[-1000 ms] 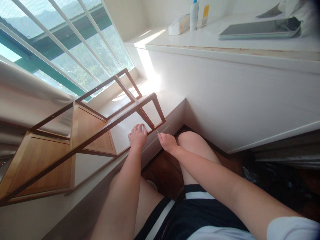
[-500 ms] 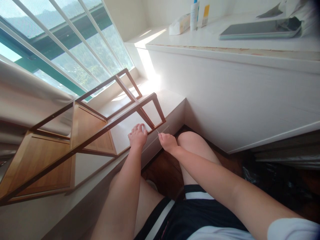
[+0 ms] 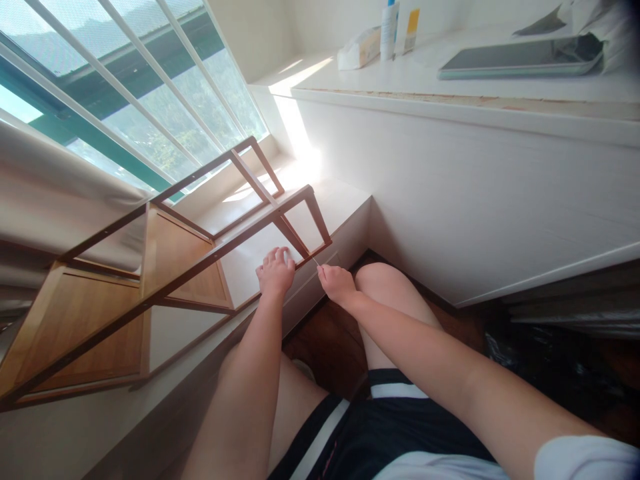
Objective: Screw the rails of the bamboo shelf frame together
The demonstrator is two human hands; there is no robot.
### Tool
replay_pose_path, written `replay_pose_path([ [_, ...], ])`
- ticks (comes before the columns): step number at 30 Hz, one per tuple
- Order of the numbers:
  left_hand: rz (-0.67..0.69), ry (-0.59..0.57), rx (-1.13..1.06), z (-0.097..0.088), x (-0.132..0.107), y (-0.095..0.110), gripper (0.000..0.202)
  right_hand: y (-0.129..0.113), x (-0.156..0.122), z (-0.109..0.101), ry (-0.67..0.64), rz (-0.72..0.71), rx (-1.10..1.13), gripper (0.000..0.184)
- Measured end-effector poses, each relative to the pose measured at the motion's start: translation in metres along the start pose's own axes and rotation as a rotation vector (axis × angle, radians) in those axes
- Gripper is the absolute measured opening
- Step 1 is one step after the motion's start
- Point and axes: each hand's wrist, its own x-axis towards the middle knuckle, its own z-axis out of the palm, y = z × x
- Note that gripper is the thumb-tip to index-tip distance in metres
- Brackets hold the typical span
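A brown wooden shelf frame [image 3: 187, 273] with two slatted panels lies tilted on the white ledge in front of the window. My left hand [image 3: 277, 270] is closed over its near lower rail, the fingers curled around the wood. Just to the right, my right hand [image 3: 337, 283] is a closed fist around a thin metal rod [image 3: 316, 261]. Its tip meets the rail by the foot of a crossbar [image 3: 295, 237]. The end inside my fist is hidden, so the tool's kind cannot be made out.
The barred window [image 3: 165, 87] and a curtain [image 3: 65, 180] are at the left. On the white counter [image 3: 425, 93] stand a tissue pack [image 3: 357, 50], a white bottle [image 3: 388, 33], a yellow-and-white tube [image 3: 411, 32] and a flat grey device [image 3: 520, 59]. A black plastic bag [image 3: 540, 360] lies on the floor.
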Motion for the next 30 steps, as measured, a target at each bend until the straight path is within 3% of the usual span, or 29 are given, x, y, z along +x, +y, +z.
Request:
replay_pose_path([
  [19, -0.003, -0.001, -0.004, -0.001, 0.000, 0.002, 0.039, 0.004, 0.003, -0.001, 0.057, -0.029, -0.021, 0.049],
  [30, 0.009, -0.004, -0.003, -0.001, 0.000, 0.001, 0.039, 0.012, 0.016, 0.015, 0.078, -0.090, 0.532, 0.046],
])
